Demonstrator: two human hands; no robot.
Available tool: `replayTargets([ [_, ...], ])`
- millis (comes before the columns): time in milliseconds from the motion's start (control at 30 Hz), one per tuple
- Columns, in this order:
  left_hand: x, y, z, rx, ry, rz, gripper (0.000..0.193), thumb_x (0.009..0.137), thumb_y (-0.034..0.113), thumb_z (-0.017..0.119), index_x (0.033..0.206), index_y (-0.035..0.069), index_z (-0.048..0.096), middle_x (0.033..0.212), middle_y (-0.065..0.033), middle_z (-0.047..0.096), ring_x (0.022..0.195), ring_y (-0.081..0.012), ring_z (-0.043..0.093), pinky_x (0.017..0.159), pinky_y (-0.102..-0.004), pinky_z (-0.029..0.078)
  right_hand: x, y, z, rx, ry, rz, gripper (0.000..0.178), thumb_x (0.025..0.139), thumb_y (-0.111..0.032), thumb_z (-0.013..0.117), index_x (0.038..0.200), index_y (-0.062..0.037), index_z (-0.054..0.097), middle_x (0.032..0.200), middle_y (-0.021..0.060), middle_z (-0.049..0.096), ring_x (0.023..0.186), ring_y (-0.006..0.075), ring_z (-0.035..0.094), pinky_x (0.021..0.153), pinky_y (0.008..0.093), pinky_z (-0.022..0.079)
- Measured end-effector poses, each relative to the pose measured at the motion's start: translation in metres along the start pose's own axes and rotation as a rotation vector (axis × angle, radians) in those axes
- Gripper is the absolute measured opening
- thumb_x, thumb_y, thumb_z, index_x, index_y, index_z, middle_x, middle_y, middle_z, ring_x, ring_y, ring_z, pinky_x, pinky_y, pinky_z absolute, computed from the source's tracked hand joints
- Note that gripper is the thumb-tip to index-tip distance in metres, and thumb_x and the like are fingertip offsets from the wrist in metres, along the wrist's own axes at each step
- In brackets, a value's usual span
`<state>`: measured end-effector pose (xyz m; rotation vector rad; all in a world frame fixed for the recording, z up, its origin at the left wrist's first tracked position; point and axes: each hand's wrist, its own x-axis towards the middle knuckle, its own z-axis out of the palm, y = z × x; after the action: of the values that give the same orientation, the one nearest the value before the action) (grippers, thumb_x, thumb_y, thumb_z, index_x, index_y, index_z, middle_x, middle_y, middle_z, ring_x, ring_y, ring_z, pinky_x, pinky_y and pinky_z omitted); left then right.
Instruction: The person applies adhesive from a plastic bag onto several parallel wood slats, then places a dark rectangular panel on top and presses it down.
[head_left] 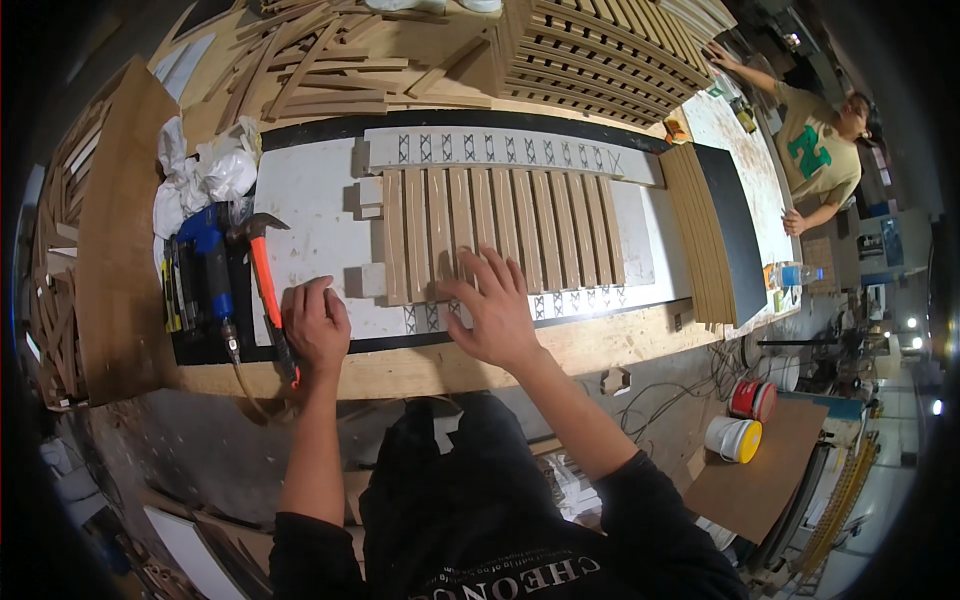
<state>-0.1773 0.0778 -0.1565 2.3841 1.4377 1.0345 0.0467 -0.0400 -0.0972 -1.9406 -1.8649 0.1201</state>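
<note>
Brown wooden slats point(507, 230) lie side by side in a row before me, with dark gaps between them and thin pale lines along their tops. Over the near ends of the slats my right hand point(495, 315) is open, its fingers spread and touching or just above the wood. My left hand point(318, 325) rests at the table's near side with its fingers curled; whatever they may hold is hidden. Right beside it lies a hammer point(262, 262) with an orange handle. Behind the slats runs a white marking strip point(495, 152) with drawn crosses.
Left of the hammer are a blue air nail gun point(208, 250) with a hose and crumpled white plastic point(222, 172). Loose strips point(320, 80) and a tall slatted stack point(600, 60) stand at the back. Stacked boards point(695, 235) lie right; a person point(815, 145) stands beyond.
</note>
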Motion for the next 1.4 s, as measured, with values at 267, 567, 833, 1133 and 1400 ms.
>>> replayTargets([
  [267, -0.001, 0.000, -0.002, 0.000, 0.002, -0.007, 0.017, 0.077, 0.005, 0.056, 0.093, 0.005, 0.062, 0.084, -0.0145, 0.058, 0.081, -0.0351, 0.054, 0.072, -0.0439, 0.044, -0.001, -0.007, -0.004, 0.109, -0.023, -0.069, 0.032, 0.070, -0.018, 0.066, 0.102, -0.0152, 0.064, 0.131, 0.0119, 0.046, 0.127, 0.0375, 0.036, 0.102, 0.0529, 0.029],
  [567, 0.002, 0.002, 0.000, -0.012, 0.025, 0.016, 0.017, 0.077, 0.006, 0.057, 0.093, 0.005, 0.062, 0.083, -0.0141, 0.057, 0.080, -0.0349, 0.054, 0.071, -0.0441, 0.043, 0.016, -0.017, 0.010, 0.096, 0.021, -0.054, 0.032, 0.070, -0.018, 0.065, 0.101, -0.0136, 0.062, 0.128, 0.0134, 0.048, 0.126, 0.0377, 0.038, 0.102, 0.0510, 0.031],
  [833, -0.001, -0.002, 0.001, -0.007, 0.033, 0.025, 0.018, 0.076, 0.005, 0.057, 0.094, 0.006, 0.061, 0.082, -0.0138, 0.056, 0.078, -0.0347, 0.054, 0.069, -0.0442, 0.043, 0.003, -0.010, 0.006, 0.131, 0.021, -0.086, 0.029, 0.071, -0.020, 0.062, 0.099, -0.0141, 0.061, 0.128, 0.0127, 0.046, 0.128, 0.0369, 0.036, 0.102, 0.0537, 0.030],
  [1133, 0.001, 0.002, 0.000, -0.015, 0.032, 0.023, 0.019, 0.077, 0.002, 0.056, 0.095, 0.003, 0.062, 0.083, -0.0138, 0.058, 0.078, -0.0341, 0.055, 0.069, -0.0429, 0.043, 0.060, 0.017, 0.007, -0.007, 0.153, -0.024, 0.036, 0.067, -0.011, 0.060, 0.103, -0.0098, 0.060, 0.124, 0.0144, 0.047, 0.122, 0.0371, 0.040, 0.101, 0.0487, 0.033],
  [1400, -0.001, 0.002, 0.000, -0.007, 0.000, -0.015, 0.018, 0.078, 0.006, 0.056, 0.095, 0.006, 0.062, 0.087, -0.0128, 0.059, 0.082, -0.0340, 0.055, 0.071, -0.0437, 0.043, 0.059, 0.018, 0.013, -0.010, 0.164, 0.002, 0.027, 0.067, -0.011, 0.060, 0.094, -0.0102, 0.062, 0.122, 0.0147, 0.049, 0.122, 0.0367, 0.041, 0.100, 0.0482, 0.034],
])
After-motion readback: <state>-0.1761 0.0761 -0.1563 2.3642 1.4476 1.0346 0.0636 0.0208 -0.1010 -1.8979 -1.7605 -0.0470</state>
